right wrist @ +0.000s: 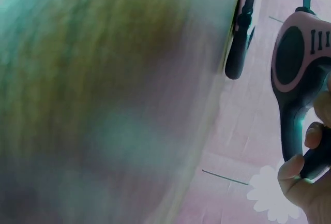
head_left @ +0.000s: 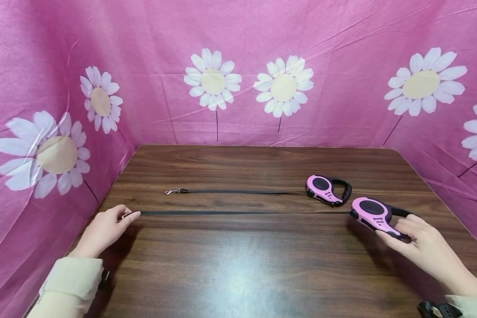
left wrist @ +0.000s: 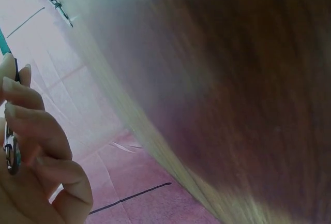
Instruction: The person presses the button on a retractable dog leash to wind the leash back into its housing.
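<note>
My right hand (head_left: 421, 240) grips the black handle of a pink-and-black retractable dog leash (head_left: 371, 212) at the right of the table. From its nose a dark strap (head_left: 222, 213) runs straight across to the left. At that far end my left hand (head_left: 107, 227) pinches the strap by its clip, and the metal snap hook (left wrist: 11, 154) shows against the fingers in the left wrist view. Behind lies a second pink-and-black retractable leash (head_left: 322, 187), its strap (head_left: 230, 191) drawn out leftward to a silver snap hook (head_left: 172, 191). No hand touches that one.
Both leashes are over a dark brown wood-grain table (head_left: 238, 265) with a shiny light patch near the front. Pink cloth (head_left: 155, 66) printed with white daisies hangs behind the table and at both sides.
</note>
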The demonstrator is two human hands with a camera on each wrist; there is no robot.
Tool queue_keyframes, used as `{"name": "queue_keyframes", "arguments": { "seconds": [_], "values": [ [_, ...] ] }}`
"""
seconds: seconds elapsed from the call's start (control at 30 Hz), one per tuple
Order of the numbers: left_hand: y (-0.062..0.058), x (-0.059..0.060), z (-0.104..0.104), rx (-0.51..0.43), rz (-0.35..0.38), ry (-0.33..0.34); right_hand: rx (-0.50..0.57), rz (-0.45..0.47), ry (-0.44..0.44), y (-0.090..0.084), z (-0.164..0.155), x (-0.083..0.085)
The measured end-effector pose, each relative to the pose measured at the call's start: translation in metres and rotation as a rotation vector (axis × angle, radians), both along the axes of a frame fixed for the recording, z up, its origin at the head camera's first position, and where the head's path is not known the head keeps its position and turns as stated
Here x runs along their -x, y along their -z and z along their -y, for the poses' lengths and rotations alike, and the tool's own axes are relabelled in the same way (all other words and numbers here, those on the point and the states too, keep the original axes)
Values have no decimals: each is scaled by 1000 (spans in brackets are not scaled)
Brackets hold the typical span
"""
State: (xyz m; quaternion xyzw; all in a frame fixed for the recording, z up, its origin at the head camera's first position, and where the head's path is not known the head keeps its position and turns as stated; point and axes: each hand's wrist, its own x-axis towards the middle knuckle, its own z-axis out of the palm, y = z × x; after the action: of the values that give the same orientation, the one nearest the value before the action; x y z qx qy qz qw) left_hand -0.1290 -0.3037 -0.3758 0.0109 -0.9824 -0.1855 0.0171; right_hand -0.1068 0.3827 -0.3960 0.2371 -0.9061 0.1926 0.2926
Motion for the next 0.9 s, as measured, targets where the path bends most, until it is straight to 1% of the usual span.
{"name": "queue_keyframes", "arguments": {
  "seconds": [0.2,0.3,0.53,0.9],
  "values": [
    [-2,1,-2,-3,6,-1,64,70,88,1,1,-1],
    [-2,1,-2,-2,11,-3,89,82,109,0,2,0],
    [-1,2,-2,-3,50,-8,97,84,104,-1,6,3],
    [-3,2,-7,10,60,-15,85,92,86,-1,11,5]
  ]
}}
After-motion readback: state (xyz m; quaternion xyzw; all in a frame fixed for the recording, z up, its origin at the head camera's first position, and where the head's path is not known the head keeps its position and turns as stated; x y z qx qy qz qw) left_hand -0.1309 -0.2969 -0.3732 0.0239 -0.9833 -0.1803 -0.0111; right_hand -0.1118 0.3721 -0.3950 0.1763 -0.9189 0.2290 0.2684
